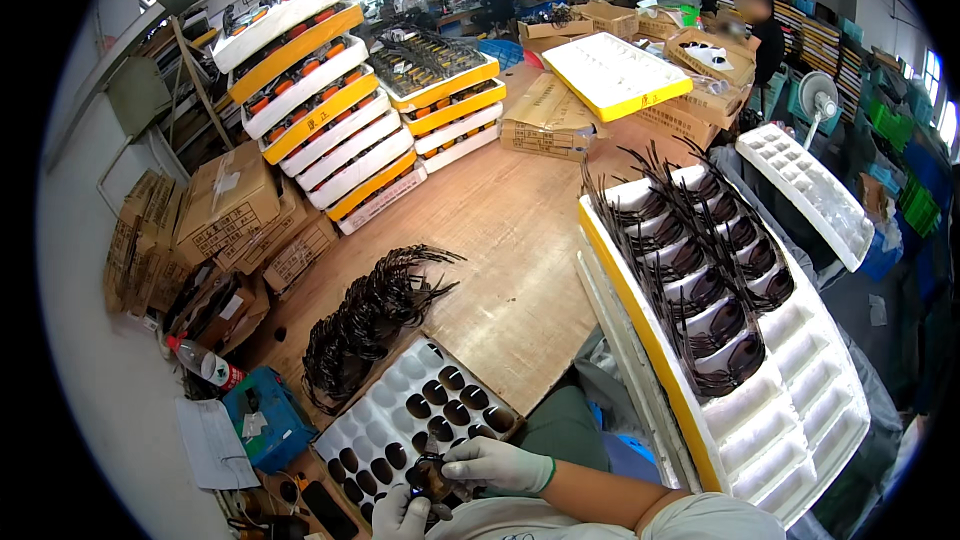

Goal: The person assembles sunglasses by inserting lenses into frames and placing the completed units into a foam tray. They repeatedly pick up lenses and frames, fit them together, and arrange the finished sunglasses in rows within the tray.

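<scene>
Both my hands wear white gloves and meet at the near edge over a dark sunglasses frame [432, 480] with a brownish lens. My left hand [402, 517] grips its lower side, and my right hand [495, 464] pinches it from the right. The fingers partly hide it. Just beyond lies a white lens tray [372, 410] with dark tinted lenses in some of its round hollows. Behind that tray, a heap of dark frames [365, 325] sits on the wooden table [500, 270].
At right, a white foam tray [745, 440] holds rows of sunglasses. Stacked trays [320, 130] and cartons [235, 205] stand at left. A white and yellow tray [615, 75] rests on boxes. Near left are a blue bin [265, 420], a bottle [205, 365] and a phone [328, 510].
</scene>
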Demonstrator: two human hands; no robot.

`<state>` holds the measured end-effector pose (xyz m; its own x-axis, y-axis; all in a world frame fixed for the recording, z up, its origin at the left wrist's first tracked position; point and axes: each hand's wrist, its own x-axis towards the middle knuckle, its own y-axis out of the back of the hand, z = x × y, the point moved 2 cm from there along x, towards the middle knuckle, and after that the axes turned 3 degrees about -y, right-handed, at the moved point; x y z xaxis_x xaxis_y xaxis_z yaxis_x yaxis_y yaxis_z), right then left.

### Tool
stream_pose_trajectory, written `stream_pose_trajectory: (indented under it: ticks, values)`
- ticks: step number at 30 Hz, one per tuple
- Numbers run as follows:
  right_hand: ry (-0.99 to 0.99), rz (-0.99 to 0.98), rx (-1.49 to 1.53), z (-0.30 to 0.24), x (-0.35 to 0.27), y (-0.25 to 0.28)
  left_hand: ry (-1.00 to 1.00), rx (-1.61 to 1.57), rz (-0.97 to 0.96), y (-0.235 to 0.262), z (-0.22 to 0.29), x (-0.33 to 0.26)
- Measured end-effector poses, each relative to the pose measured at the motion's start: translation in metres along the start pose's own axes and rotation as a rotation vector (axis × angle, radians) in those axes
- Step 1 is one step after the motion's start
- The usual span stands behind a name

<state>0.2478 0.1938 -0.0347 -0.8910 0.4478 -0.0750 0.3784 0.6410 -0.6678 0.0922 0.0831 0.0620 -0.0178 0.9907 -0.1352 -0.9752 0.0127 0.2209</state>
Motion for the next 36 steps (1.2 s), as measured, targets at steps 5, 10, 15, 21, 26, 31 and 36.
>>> stream_pose_trajectory:
  ticks: [5, 10, 15, 21, 26, 31, 36]
  values:
    - [-0.102, 0.045, 0.03, 0.001, 0.004, -0.003, -0.112, 0.234, -0.042, 0.013, 0.012, 0.007]
    - [-0.111, 0.206, -0.108, -0.003, 0.012, -0.02, -0.089, 0.111, -0.028, 0.027, 0.023, 0.016]
    - [0.037, 0.175, -0.606, -0.043, 0.021, -0.055, 0.034, -0.128, -0.084, 0.055, 0.019, 0.013]
    - [-0.009, 0.014, -0.97, -0.058, 0.047, -0.09, -0.183, 0.097, -0.015, 0.092, 0.015, -0.011]
    - [-0.107, 0.059, -0.91, -0.033, 0.056, -0.086, -0.173, 0.27, -0.023, 0.102, 0.031, -0.005]
    - [0.008, 0.141, -0.675, -0.027, 0.051, -0.059, -0.265, 0.475, 0.111, 0.077, 0.012, 0.016]
    - [-0.084, 0.289, -0.517, -0.031, 0.034, -0.033, -0.115, 0.363, 0.008, 0.054, 0.012, 0.046]
